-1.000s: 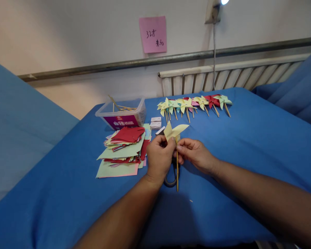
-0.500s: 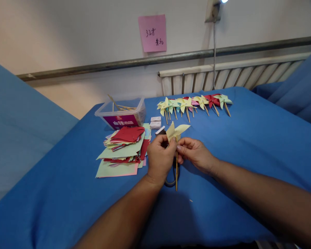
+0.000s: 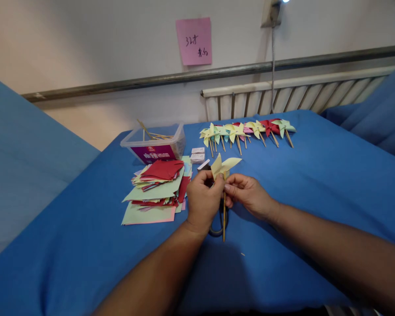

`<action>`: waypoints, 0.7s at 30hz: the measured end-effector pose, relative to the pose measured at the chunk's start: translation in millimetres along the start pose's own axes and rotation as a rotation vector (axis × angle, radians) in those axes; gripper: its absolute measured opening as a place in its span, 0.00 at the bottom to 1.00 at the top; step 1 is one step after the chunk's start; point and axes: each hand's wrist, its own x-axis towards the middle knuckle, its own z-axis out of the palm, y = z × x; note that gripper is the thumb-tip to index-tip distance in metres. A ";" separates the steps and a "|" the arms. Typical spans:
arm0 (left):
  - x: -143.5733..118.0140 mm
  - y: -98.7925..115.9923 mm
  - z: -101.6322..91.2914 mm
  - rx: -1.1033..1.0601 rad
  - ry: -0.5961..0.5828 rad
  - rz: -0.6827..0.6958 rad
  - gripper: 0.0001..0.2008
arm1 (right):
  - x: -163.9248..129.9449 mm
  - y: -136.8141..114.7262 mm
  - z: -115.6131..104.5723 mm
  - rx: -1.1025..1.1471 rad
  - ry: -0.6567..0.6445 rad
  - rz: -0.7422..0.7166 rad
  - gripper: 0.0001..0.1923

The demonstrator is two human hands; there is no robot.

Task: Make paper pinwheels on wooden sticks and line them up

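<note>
A pale yellow paper pinwheel [image 3: 228, 165] on a thin wooden stick [image 3: 224, 219] is held above the middle of the table. My left hand [image 3: 204, 197] is closed on it, thumb pressed where paper and stick meet. From the right, my right hand [image 3: 248, 193] pinches at the same spot with thumb and fingertips; whether a small part sits between them is hidden. Below my hands lies a pair of scissors, its dark handle loop [image 3: 215, 231] partly covered. Left of my left hand is a stack of coloured cut paper [image 3: 158, 188].
A clear plastic box [image 3: 154, 149] with sticks stands at the back left. Small white boxes [image 3: 198, 155] are beside it. Several finished pinwheels [image 3: 238, 131] lie in a row at the back. A blue cloth [image 3: 309, 188] covers the table; a radiator [image 3: 292, 92] is behind.
</note>
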 end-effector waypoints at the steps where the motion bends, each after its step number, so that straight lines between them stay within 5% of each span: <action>1: -0.1 0.1 -0.1 -0.002 -0.001 -0.001 0.09 | 0.0 0.1 0.0 0.002 0.002 0.001 0.15; 21: -1.2 1.1 -0.2 0.002 0.005 -0.026 0.09 | -0.3 -1.1 1.1 0.008 0.009 0.012 0.16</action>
